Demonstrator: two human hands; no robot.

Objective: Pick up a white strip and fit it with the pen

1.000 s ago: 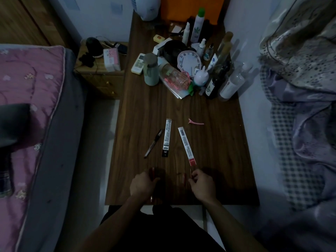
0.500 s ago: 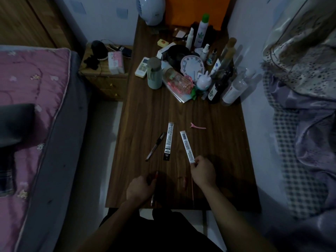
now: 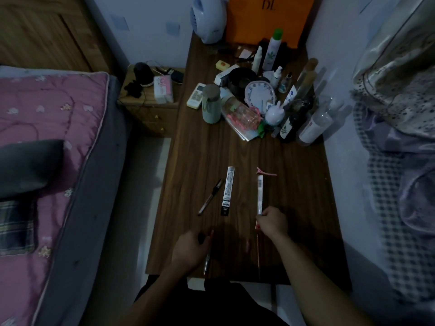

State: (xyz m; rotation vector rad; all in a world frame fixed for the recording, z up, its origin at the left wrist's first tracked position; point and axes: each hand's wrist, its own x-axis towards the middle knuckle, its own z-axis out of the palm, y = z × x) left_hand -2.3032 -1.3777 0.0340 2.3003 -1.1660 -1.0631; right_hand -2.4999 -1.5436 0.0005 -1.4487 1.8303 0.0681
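1. Right hand [image 3: 273,222]: grip pinched on the near end of a white packet [image 3: 259,196], which lies on the counter [image 3: 306,208] and points away.
2. Left hand [image 3: 189,251]: fingers curled round a pen [image 3: 207,264] near the counter's near edge.
3. A thin red refill [image 3: 258,250] is seen on the counter just near of the right hand.
4. A black packet [image 3: 228,191] lies left of the white packet, apart from it.
5. A dark pen [image 3: 210,197] lies left of the black packet, slanted.
6. A pink hair clip [image 3: 266,171] sits just beyond the white packet's far end.
7. Bottles [image 3: 306,123] and a small clock [image 3: 260,94] are crowded at the far end.
8. A bed [image 3: 47,137] stands at left.
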